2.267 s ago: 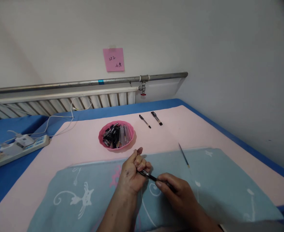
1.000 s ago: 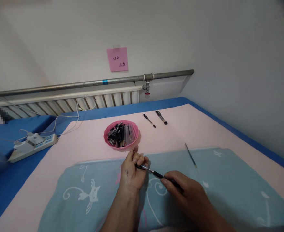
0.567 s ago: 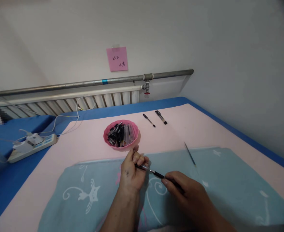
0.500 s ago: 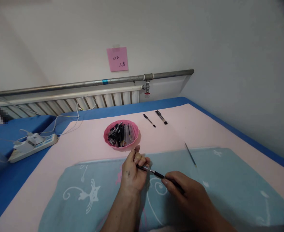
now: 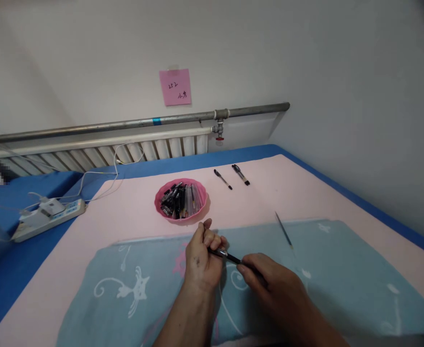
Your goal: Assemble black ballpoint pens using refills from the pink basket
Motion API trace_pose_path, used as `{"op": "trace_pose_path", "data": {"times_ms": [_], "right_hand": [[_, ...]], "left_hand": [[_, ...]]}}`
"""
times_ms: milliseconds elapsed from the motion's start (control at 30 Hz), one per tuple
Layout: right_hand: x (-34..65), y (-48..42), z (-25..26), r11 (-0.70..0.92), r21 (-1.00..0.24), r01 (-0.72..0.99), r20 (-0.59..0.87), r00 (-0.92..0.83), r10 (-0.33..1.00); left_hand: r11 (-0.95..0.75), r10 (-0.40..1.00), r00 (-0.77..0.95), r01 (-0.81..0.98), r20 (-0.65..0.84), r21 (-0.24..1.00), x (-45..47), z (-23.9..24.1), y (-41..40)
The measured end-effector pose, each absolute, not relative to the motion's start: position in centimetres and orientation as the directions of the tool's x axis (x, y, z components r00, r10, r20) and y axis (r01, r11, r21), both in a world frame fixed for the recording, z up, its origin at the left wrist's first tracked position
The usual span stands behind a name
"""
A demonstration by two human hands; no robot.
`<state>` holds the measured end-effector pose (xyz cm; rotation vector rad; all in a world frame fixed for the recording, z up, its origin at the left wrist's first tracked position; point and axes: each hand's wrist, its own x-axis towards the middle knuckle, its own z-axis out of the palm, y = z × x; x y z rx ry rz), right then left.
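Observation:
Over the blue-grey cloth, a black pen [image 5: 232,258] runs slantwise between my two hands. My left hand [image 5: 206,255] is turned palm up, its fingers curled around the upper-left end, where a shiny part shows. My right hand [image 5: 270,282] grips the black lower-right end between thumb and fingers. Where the parts of the pen meet, they look joined or nearly so; I cannot tell which. Beyond my left hand stands a pink bowl [image 5: 206,205] with black pen parts and clear tubes. A thin pen refill [image 5: 284,230] lies to the right.
Several capped pens lie at the back, one pen [image 5: 222,179] apart from a small bunch of pens [image 5: 241,174]. At the left is a power strip [image 5: 49,221] with chargers and white cables. A radiator [image 5: 161,147] and metal pipe [image 5: 125,125] run along the wall.
My hands have come closer together, and the pale tip seen between the pen's parts is now covered. My left hand has shifted slightly right, my right hand slightly left.

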<state>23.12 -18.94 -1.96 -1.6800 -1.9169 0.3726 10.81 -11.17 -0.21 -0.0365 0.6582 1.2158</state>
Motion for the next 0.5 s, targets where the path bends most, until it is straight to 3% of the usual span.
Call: {"op": "trace_pose_path", "data": {"times_ms": [200,400,500], "right_hand": [[23.11,-18.87,-1.89,0.203,-0.501,0.841,0.249,-0.085,0.965],[23.16,-18.87,-1.92,0.247,-0.361,0.899,0.330,-0.125,0.936],[23.08,-18.82,-1.77,0.228,-0.402,0.887,0.293,-0.112,0.949]], "left_hand": [[0.383,0.849,0.199,-0.871,-0.490,0.309,10.80,-0.33,-11.15],[0.391,0.853,0.215,-0.866,-0.476,0.310,10.89,-0.44,-11.17],[0.386,0.856,0.207,-0.866,-0.475,0.319,11.03,-0.52,-11.22]]}}
